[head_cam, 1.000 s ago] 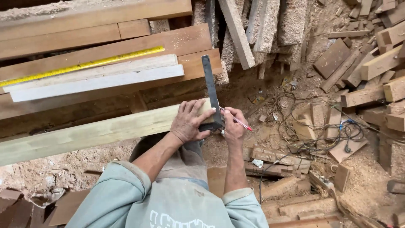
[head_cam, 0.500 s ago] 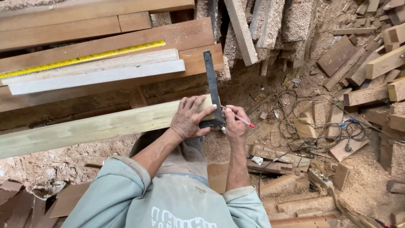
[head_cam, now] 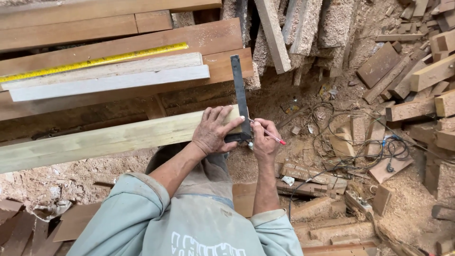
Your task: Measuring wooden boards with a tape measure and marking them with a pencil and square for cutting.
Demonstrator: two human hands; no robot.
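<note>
A long pale wooden beam (head_cam: pixel 109 140) lies across the view, its right end near the centre. My left hand (head_cam: pixel 215 130) presses flat on that end and holds a dark metal try square (head_cam: pixel 240 97) whose blade runs across the beam's end. My right hand (head_cam: pixel 265 140) grips a pen with a red tip (head_cam: pixel 272 137) right beside the square's stock, at the beam's end face.
Reddish planks (head_cam: pixel 118 52) are stacked behind the beam, with a yellow tape measure (head_cam: pixel 95 61) and two pale boards (head_cam: pixel 109 78) lying on them. Offcuts (head_cam: pixel 417 80) and tangled cables (head_cam: pixel 350 142) litter the sawdust floor at right. Rough slabs (head_cam: pixel 294 28) lean at the top.
Both hands stay on the beam's end with the square and pen; only tiny shifts of the view and of the right hand show.
</note>
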